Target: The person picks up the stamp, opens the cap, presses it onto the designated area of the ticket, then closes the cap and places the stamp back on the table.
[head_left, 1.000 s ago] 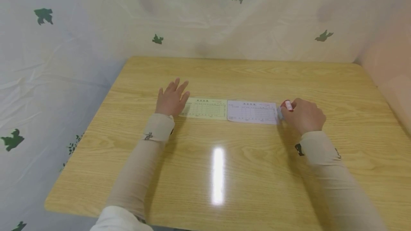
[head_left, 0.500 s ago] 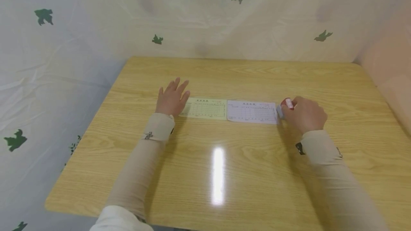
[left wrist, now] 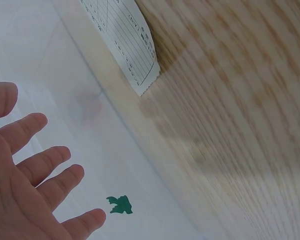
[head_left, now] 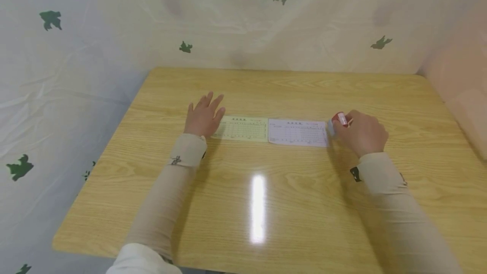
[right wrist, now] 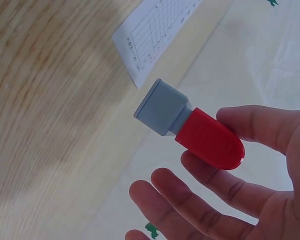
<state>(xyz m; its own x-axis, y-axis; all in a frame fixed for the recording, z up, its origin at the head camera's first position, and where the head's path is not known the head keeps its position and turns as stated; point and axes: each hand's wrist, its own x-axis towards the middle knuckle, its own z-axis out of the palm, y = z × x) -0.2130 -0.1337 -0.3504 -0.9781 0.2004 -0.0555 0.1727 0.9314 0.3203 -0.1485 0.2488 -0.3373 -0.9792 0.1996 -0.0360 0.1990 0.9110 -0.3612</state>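
In the head view, my right hand [head_left: 363, 133] pinches a stamp with a red handle [right wrist: 210, 140] and a grey square head [right wrist: 162, 107] between thumb and forefinger. The stamp is tilted, close to the right end of a pale purple printed form [head_left: 297, 132]. Its other fingers are loosely bent below the handle in the right wrist view. At the left end of a pale green form [head_left: 243, 129], my left hand [head_left: 203, 118] is spread with nothing in it. Whether it touches the paper, I cannot tell.
Both forms lie edge to edge across a wood-grain table [head_left: 213, 206]. Behind and to the left hangs a whitish sheet [head_left: 228, 20] with dark green bird shapes. A bright light reflection [head_left: 258, 208] shows on the tabletop.
My right hand has risen slightly with the stamp, which has moved a little toward the table's far side and tilted. The left hand and the forms look the same.
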